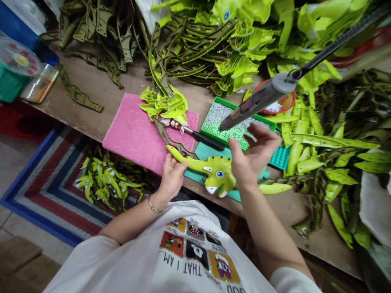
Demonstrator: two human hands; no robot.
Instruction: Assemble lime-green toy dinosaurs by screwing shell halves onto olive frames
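Note:
My left hand (171, 177) is closed around the lime-green neck of a plastic toy dinosaur (224, 173) with a blue eye and white horn tips. A dark olive slotted strip (180, 147) reaches up from the piece. My right hand (252, 152) is raised with fingers apart, holding nothing, just below a hanging grey electric screwdriver (247, 110). Its tip is over a green tray (241, 142) of small silver screws. A black-handled screwdriver (209, 139) lies on the pink cloth (128, 134), near open lime-green shell halves (168, 106).
Olive strips (195, 49) and lime-green shells (247, 40) are heaped at the back. More green parts (305, 138) spread along the right. A red basket (282, 103) sits behind the tray. Toy heads (106, 177) are piled below the table's left edge.

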